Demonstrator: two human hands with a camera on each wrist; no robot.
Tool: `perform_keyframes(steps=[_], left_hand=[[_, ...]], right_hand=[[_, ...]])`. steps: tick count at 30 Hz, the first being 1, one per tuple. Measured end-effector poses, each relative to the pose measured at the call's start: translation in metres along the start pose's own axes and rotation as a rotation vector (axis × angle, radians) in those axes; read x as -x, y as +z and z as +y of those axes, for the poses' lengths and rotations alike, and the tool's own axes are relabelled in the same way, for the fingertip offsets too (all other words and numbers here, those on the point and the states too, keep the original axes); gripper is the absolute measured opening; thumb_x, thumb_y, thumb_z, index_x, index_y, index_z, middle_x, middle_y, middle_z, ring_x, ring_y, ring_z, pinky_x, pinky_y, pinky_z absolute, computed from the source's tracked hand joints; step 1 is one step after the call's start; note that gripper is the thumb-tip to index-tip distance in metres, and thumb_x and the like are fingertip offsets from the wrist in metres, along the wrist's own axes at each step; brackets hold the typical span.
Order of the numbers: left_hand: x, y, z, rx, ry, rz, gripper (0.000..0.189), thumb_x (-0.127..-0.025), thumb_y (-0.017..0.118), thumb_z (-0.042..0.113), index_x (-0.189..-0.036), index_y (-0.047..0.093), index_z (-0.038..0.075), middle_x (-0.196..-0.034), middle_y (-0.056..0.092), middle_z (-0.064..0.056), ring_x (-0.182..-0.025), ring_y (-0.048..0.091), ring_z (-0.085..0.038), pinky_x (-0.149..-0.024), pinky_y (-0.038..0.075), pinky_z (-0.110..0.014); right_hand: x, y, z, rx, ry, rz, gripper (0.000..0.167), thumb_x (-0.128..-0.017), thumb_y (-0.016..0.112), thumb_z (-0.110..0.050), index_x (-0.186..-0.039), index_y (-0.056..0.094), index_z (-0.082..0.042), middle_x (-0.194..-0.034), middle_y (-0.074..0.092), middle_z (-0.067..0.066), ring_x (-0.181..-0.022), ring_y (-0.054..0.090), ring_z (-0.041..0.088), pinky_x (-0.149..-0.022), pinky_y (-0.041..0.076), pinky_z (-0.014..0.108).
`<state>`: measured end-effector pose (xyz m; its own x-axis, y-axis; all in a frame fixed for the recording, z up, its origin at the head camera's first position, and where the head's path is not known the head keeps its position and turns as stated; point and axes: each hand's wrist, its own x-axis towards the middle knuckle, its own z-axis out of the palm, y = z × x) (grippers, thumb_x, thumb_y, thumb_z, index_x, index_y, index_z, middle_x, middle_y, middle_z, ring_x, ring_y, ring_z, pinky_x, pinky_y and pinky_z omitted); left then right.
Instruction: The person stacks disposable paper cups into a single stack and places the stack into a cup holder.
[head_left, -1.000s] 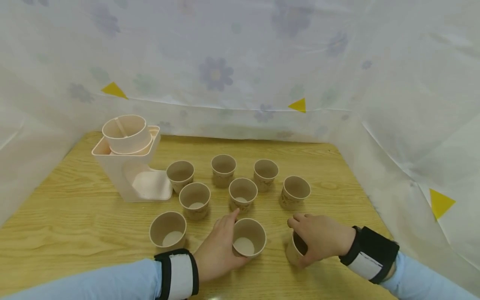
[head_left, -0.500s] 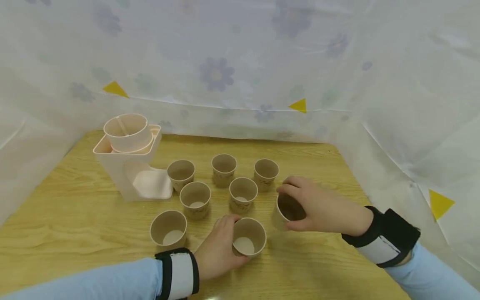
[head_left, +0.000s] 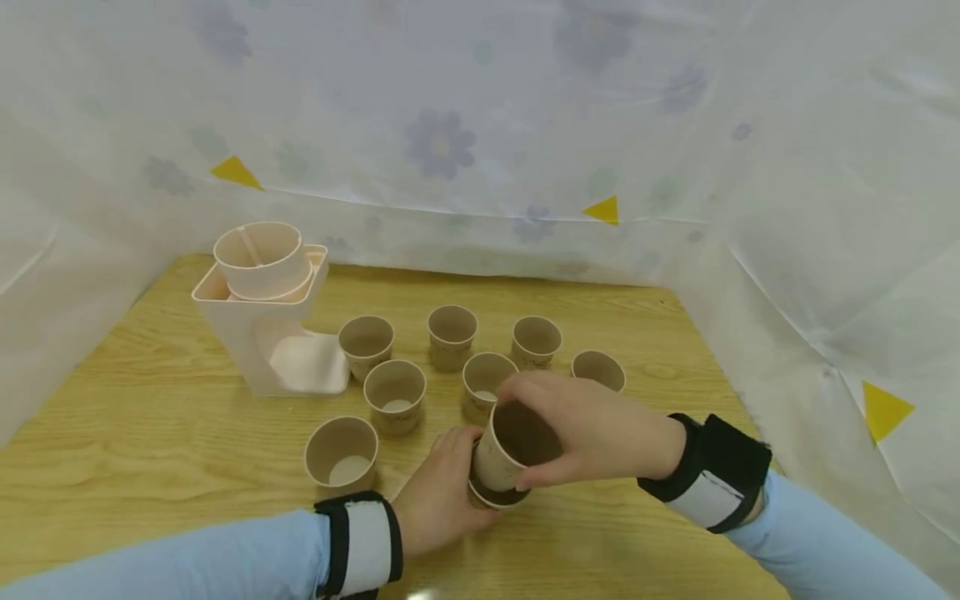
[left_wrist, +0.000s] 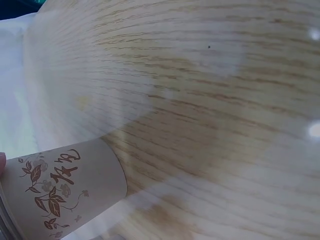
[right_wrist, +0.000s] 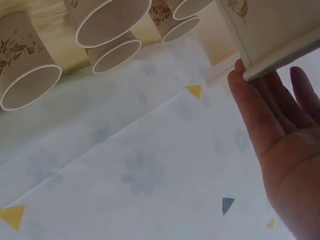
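Observation:
My left hand [head_left: 438, 496] grips a beige paper cup [head_left: 498, 502] at the front of the table; its side, printed with brown leaves and lettering, shows in the left wrist view as a paper cup [left_wrist: 75, 187]. My right hand [head_left: 592, 429] holds a second paper cup [head_left: 492, 458] by its rim, tilted, with its base at the mouth of the first cup. How deep the base sits is partly hidden. In the right wrist view, the fingers [right_wrist: 255, 102] touch the rim of this held cup [right_wrist: 275, 30].
Several more paper cups stand upright behind the hands, among them a near-left cup [head_left: 341, 454] and a right-hand cup [head_left: 600, 371], partly covered by my right hand. A pale plastic stand [head_left: 262, 333] with a round container on top is at the back left. Flowered white sheeting [head_left: 442, 200] encloses the wooden table.
My right hand has lifted its cup off the table at the front right and carried it leftward to the cup in my left hand. The left hand stays in place.

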<state>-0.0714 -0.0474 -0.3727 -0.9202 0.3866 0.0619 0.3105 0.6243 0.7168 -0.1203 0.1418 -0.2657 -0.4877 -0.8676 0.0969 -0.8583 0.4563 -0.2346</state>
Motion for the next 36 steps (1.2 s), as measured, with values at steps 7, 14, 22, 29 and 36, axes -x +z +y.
perform_keyframes(steps=[7, 14, 22, 29, 36], left_hand=[[0.001, 0.004, -0.002, 0.046, 0.007, 0.051, 0.074, -0.063, 0.083, 0.015, -0.123, 0.043, 0.0, -0.117, 0.053, -0.013, -0.108, 0.048, -0.026, -0.091, 0.044, -0.043], [0.002, 0.006, -0.004, 0.057, 0.032, 0.081, 0.074, -0.062, 0.083, 0.018, -0.122, 0.043, 0.0, -0.115, 0.054, -0.012, -0.106, 0.049, -0.024, -0.089, 0.044, -0.039], [0.002, 0.007, -0.005, 0.056, 0.042, 0.107, 0.078, -0.062, 0.084, 0.022, -0.125, 0.043, 0.001, -0.116, 0.056, -0.01, -0.105, 0.05, -0.023, -0.089, 0.042, -0.038], [0.003, 0.007, -0.005, 0.067, 0.048, 0.109, 0.082, -0.062, 0.084, 0.023, -0.129, 0.041, 0.0, -0.118, 0.055, -0.012, -0.108, 0.049, -0.025, -0.091, 0.041, -0.04], [0.002, 0.008, -0.005, 0.1, 0.023, 0.106, 0.083, -0.061, 0.085, 0.025, -0.127, 0.041, 0.0, -0.119, 0.054, -0.015, -0.111, 0.049, -0.026, -0.093, 0.04, -0.042]], right_hand=[[-0.002, 0.018, 0.0, -0.03, 0.054, -0.082, 0.067, -0.067, 0.08, -0.039, -0.12, 0.05, -0.013, -0.114, 0.056, -0.004, -0.102, 0.054, 0.009, -0.087, 0.048, 0.027], [-0.005, 0.034, 0.002, -0.014, 0.025, -0.1, 0.078, -0.064, 0.083, -0.041, -0.125, 0.046, -0.009, -0.118, 0.051, 0.0, -0.105, 0.053, 0.011, -0.09, 0.047, 0.027], [-0.007, 0.042, 0.003, -0.036, 0.009, -0.111, 0.082, -0.061, 0.084, -0.041, -0.125, 0.045, -0.008, -0.118, 0.052, 0.001, -0.108, 0.052, 0.013, -0.093, 0.046, 0.028], [-0.009, 0.05, 0.005, -0.029, 0.006, -0.115, 0.081, -0.059, 0.084, -0.04, -0.124, 0.046, -0.01, -0.116, 0.054, 0.001, -0.107, 0.053, 0.013, -0.093, 0.046, 0.028], [-0.01, 0.058, 0.008, -0.061, -0.004, -0.116, 0.083, -0.058, 0.085, -0.04, -0.124, 0.045, -0.009, -0.117, 0.053, 0.002, -0.108, 0.052, 0.014, -0.095, 0.045, 0.028]])
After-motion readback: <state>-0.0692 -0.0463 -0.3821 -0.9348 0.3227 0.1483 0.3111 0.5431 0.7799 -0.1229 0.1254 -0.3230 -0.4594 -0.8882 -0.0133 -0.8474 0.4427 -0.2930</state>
